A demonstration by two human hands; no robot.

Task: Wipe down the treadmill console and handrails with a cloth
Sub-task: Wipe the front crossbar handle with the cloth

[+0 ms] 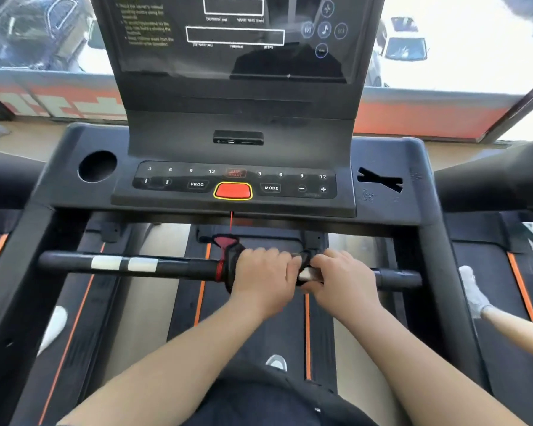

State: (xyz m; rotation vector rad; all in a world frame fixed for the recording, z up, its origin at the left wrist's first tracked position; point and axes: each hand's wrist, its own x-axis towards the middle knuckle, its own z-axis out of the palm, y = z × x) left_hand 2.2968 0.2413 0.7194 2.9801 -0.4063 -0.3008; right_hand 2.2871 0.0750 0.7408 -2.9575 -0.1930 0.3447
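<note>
Both my left hand (260, 279) and right hand (342, 276) clamp the dark cloth (234, 256) around the handrail (166, 267), mid-wipe; next I slide it sideways

A gym: beyond the gripped handrail (154, 265) rises a treadmill console (234, 182), neighbouring treadmill belts (486, 272) either side.

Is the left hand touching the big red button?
Apart. The head view shows the left hand down on the front handrail, with open space between it and the red button up on the console.
</note>
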